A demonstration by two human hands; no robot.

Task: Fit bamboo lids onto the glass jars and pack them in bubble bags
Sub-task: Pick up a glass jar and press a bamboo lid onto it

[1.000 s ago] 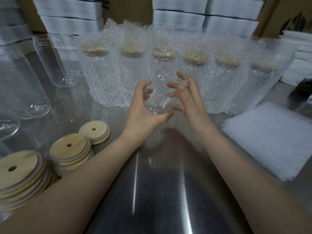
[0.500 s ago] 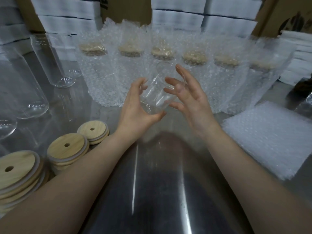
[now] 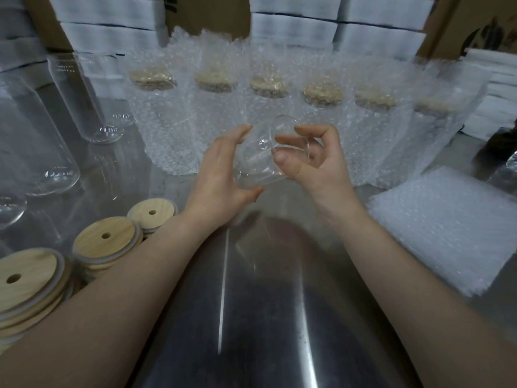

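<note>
Since the earlier frame, the clear cylindrical glass jar point(image 3: 256, 163) had tipped further onto its side above the shiny steel table point(image 3: 251, 317), and the right hand point(image 3: 319, 166) had curled its thumb and fingers round the jar's open rim. The left hand point(image 3: 221, 172) gripped the base from the left, thumb beneath and fingers over. The jar hung between both hands, nearer than the far row of bubble-bagged lidded jars point(image 3: 321, 113).
</note>
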